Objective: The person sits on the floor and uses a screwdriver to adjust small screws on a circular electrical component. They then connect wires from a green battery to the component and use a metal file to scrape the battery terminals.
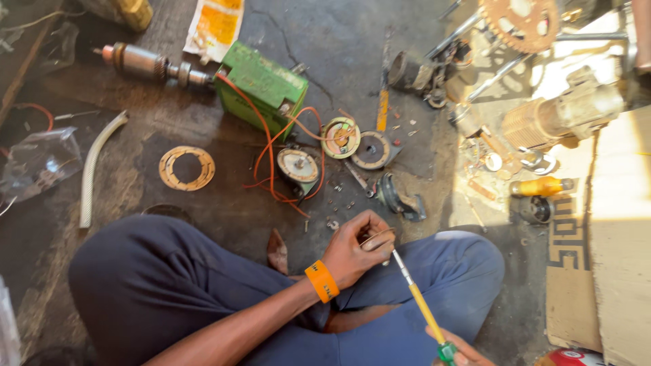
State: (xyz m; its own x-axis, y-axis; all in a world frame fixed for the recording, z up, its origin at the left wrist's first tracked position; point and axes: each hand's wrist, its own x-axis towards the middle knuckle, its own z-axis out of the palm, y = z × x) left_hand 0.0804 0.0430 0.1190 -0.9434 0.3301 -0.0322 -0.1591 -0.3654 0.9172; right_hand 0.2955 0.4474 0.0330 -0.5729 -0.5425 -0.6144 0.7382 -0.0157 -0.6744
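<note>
I sit cross-legged on a dirty concrete floor in dark blue trousers. My left hand (356, 247), with an orange wristband (321, 280) on the wrist, pinches a thin curved wire ring (377, 234) above my knee. My right hand (456, 351), only partly visible at the bottom edge, grips the green end of a yellow-handled screwdriver (424, 308). Its metal tip points up to the fingers of the left hand and touches the small part held there.
On the floor ahead lie a green box (261, 85) with orange wires, three round disc parts (339, 137), a flat gasket ring (186, 168), a motor shaft (146, 63), a white hose (95, 166), loose screws, a rusty sprocket (519, 22), an orange bottle (539, 186) and cardboard (620, 237) at right.
</note>
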